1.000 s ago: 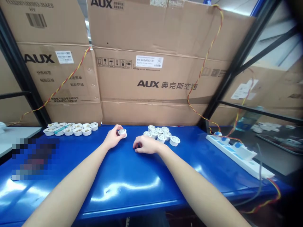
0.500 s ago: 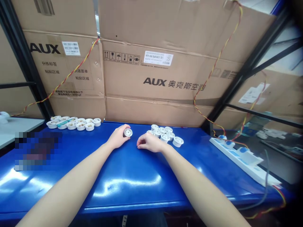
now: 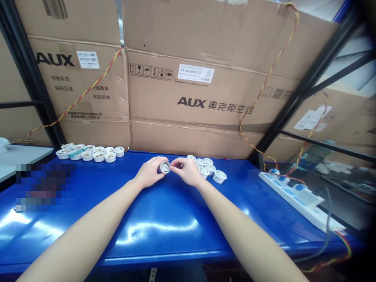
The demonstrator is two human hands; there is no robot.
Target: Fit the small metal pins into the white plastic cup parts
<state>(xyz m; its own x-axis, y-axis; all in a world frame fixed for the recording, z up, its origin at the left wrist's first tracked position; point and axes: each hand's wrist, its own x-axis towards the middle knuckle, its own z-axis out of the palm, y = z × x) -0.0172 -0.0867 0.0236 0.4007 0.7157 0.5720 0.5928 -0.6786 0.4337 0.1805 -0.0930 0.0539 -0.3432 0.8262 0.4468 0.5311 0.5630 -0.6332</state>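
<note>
My left hand (image 3: pixel 150 172) is wrapped round a small round white cup-shaped part (image 3: pixel 165 167), tilted so its inner face shows. Thumb and fingers of my right hand (image 3: pixel 187 170) pinch together at the right rim of that part. Whatever sits between those fingertips is too small to make out. Just behind and right of my right hand stand several similar white round parts (image 3: pixel 219 176), some partly covered by the hand. More white round cups (image 3: pixel 99 156), with small brass-coloured bits inside, line the back left of the table, a teal strip (image 3: pixel 80 151) lying across them.
The blue table (image 3: pixel 152 231) backs onto large cardboard panels (image 3: pixel 190 117). A white power strip (image 3: pixel 299 199) with plugs lies along the right edge. Twisted red-yellow wire (image 3: pixel 261 94) hangs down at both sides. Black shelf posts (image 3: pixel 305 86) flank the table; a blurred-out object (image 3: pixel 47 188) lies at left.
My left hand has moved slightly right with the white part. My right hand has risen to it, and its fingertips now meet the part's rim.
</note>
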